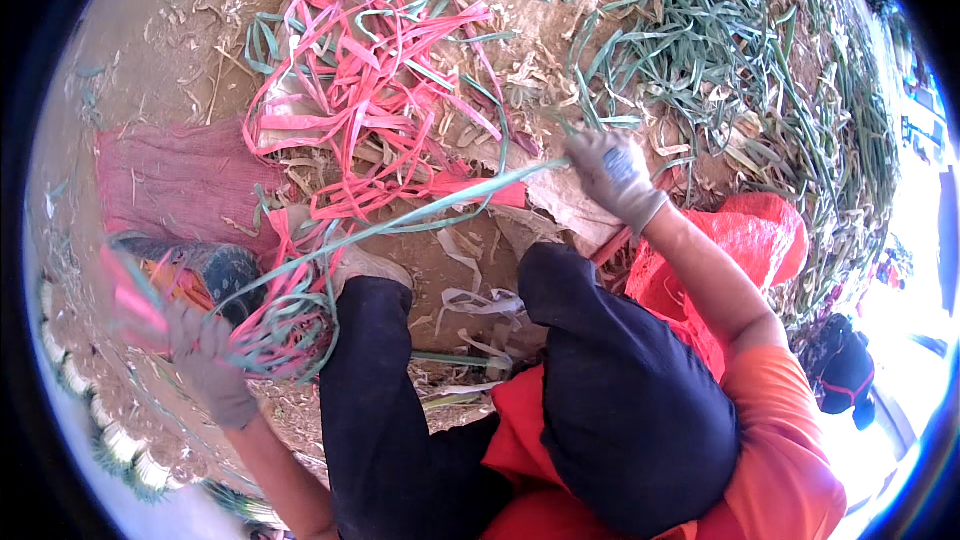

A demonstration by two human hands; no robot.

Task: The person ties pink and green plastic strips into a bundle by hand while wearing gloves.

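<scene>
Both my hands wear pale work gloves. At the lower left, my left hand (208,358) is closed on a tangled bundle of pink and green ribbon strips (292,338); pink ends beyond its fingers are smeared by motion. My right hand (612,172) is raised to the upper right of my knees, its fingers closed round a long green ribbon strip (440,204). That strip runs taut across my lap from the right hand down to the bundle. Ahead lies a loose heap of pink and green strips (375,90) on the ground.
Long green leafy stalks (700,40) are piled at the far right. A red mesh sack (765,240) lies beside my right knee, and a flat pink mesh cloth (185,180) at the left. Next to the bundle is a dark, spotted object (225,270). Dry leaves litter the soil.
</scene>
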